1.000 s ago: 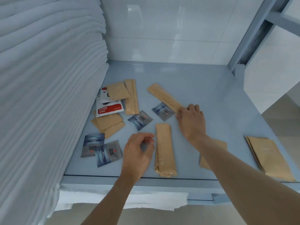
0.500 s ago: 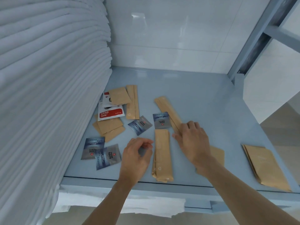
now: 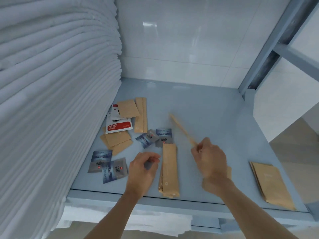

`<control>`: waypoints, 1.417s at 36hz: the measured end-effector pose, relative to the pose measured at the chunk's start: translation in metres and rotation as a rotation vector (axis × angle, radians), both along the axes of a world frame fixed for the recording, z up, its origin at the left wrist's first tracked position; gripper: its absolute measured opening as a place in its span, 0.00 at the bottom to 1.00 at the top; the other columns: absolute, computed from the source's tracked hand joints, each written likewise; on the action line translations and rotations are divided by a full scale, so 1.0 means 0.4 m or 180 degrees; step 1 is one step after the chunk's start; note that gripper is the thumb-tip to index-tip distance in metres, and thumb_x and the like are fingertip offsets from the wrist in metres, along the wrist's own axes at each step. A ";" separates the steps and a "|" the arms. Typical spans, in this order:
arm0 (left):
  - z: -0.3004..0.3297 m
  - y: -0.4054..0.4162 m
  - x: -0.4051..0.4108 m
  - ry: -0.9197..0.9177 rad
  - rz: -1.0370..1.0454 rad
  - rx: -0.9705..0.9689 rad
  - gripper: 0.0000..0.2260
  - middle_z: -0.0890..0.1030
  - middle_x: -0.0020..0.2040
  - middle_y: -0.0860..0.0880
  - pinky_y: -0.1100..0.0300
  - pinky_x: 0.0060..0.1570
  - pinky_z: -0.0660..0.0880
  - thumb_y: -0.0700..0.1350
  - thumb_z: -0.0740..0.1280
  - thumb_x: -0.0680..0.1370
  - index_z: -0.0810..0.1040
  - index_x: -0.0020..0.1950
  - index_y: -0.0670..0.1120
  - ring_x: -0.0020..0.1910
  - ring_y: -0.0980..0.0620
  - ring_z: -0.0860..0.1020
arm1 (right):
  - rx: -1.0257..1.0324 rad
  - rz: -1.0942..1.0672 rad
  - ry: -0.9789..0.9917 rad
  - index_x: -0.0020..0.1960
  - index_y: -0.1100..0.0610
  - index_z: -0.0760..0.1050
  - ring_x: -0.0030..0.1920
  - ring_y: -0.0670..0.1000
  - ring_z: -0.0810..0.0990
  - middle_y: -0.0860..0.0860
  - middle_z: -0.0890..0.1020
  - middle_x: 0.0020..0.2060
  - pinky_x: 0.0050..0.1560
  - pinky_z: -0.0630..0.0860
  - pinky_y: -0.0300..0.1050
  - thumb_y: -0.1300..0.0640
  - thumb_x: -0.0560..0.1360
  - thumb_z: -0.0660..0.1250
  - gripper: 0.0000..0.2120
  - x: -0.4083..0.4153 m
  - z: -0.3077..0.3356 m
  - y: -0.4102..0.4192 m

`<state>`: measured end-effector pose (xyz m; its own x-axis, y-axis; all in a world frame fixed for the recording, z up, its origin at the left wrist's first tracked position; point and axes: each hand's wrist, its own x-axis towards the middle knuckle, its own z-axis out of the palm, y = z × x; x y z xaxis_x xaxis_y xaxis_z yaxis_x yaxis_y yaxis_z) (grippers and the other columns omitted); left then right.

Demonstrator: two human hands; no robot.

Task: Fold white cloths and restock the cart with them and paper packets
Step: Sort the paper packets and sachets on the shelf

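Note:
My right hand (image 3: pixel 209 157) grips the near end of a long brown paper packet (image 3: pixel 181 129), lifted edge-on above the blue cart shelf (image 3: pixel 207 118). My left hand (image 3: pixel 143 168) hovers over the shelf with its fingers curled and pinches a small grey sachet (image 3: pixel 148 165), mostly hidden by the fingers. Between the hands lies a stack of long brown packets (image 3: pixel 169 169). A tall stack of folded white cloths (image 3: pixel 51 100) fills the left side of the shelf.
More brown packets (image 3: pixel 141 116), grey-blue coffee sachets (image 3: pixel 107 165) and a red-and-white sachet (image 3: pixel 119 125) lie scattered by the cloths. A pile of wide brown packets (image 3: pixel 271 183) sits at the shelf's right front. The cart's metal post (image 3: pixel 269 49) rises at the right. White tiled wall behind.
My right hand has picked the long brown packet up off the shelf and drawn it back toward me, turning it on edge. My left hand has stayed almost still.

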<state>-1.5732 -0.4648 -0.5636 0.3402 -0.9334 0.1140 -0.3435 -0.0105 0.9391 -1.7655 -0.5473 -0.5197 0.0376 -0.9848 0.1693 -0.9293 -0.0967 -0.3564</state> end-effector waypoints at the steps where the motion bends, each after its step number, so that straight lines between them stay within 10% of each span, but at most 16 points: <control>1: -0.001 0.002 -0.001 0.0041 -0.0002 0.0043 0.15 0.83 0.46 0.52 0.72 0.50 0.74 0.32 0.70 0.74 0.82 0.46 0.53 0.46 0.59 0.81 | -0.0056 -0.0226 -0.0705 0.43 0.58 0.71 0.39 0.60 0.81 0.53 0.81 0.34 0.37 0.72 0.49 0.53 0.78 0.65 0.09 -0.010 0.002 0.001; 7: 0.040 -0.008 -0.009 0.0325 0.0040 0.0565 0.09 0.84 0.49 0.49 0.73 0.49 0.72 0.35 0.70 0.76 0.83 0.46 0.49 0.49 0.55 0.81 | -0.0005 -0.0699 -0.3236 0.41 0.61 0.73 0.30 0.50 0.84 0.52 0.81 0.33 0.39 0.81 0.65 0.63 0.77 0.68 0.07 -0.018 0.073 0.092; 11: 0.104 -0.002 -0.038 0.0967 0.0432 0.0737 0.06 0.84 0.48 0.49 0.77 0.41 0.69 0.38 0.67 0.79 0.83 0.50 0.45 0.48 0.53 0.79 | 0.0199 -0.0773 -0.4146 0.42 0.64 0.72 0.38 0.61 0.86 0.66 0.82 0.40 0.35 0.82 0.52 0.63 0.79 0.66 0.08 -0.010 0.096 0.193; 17: 0.234 0.086 -0.144 0.2526 0.0131 0.0772 0.16 0.84 0.42 0.43 0.59 0.39 0.78 0.50 0.62 0.83 0.81 0.52 0.39 0.39 0.48 0.82 | 0.0812 -0.0835 -0.5203 0.38 0.65 0.70 0.31 0.55 0.82 0.56 0.78 0.30 0.31 0.81 0.46 0.68 0.78 0.64 0.09 0.022 0.117 0.370; 22: 0.298 0.198 -0.180 0.2630 0.0080 0.0825 0.09 0.85 0.47 0.44 0.58 0.40 0.79 0.44 0.66 0.81 0.80 0.55 0.39 0.42 0.49 0.82 | 0.1340 -0.0635 -0.4681 0.40 0.67 0.72 0.38 0.67 0.83 0.66 0.81 0.37 0.30 0.80 0.49 0.70 0.79 0.61 0.09 -0.013 0.160 0.484; 29: 0.388 0.332 -0.210 0.2285 0.0043 0.0836 0.08 0.85 0.50 0.39 0.49 0.51 0.81 0.42 0.68 0.79 0.83 0.55 0.40 0.48 0.40 0.84 | 0.1809 0.0048 -0.3636 0.53 0.54 0.82 0.42 0.49 0.84 0.50 0.86 0.40 0.42 0.78 0.41 0.60 0.77 0.69 0.06 -0.059 0.227 0.540; 39: 0.499 0.461 -0.315 0.2071 0.0357 0.1047 0.08 0.86 0.42 0.41 0.58 0.41 0.80 0.46 0.71 0.78 0.85 0.44 0.43 0.41 0.47 0.84 | 0.1372 0.0288 -0.3037 0.34 0.49 0.76 0.30 0.39 0.77 0.42 0.81 0.29 0.31 0.70 0.30 0.59 0.76 0.68 0.13 -0.089 0.313 0.633; 51: 0.489 0.502 -0.365 0.2340 0.0529 0.1116 0.12 0.86 0.47 0.42 0.53 0.47 0.80 0.36 0.64 0.78 0.87 0.48 0.46 0.48 0.43 0.84 | 0.1704 0.0118 -0.2900 0.44 0.45 0.78 0.40 0.38 0.82 0.42 0.85 0.39 0.38 0.74 0.30 0.57 0.77 0.69 0.08 -0.135 0.331 0.631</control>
<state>-1.7193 -0.2640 -0.3681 0.3509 -0.8045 -0.4792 0.3883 -0.3407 0.8562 -1.8197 -0.2949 -0.3875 0.1464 -0.9403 -0.3073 -0.2890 0.2564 -0.9224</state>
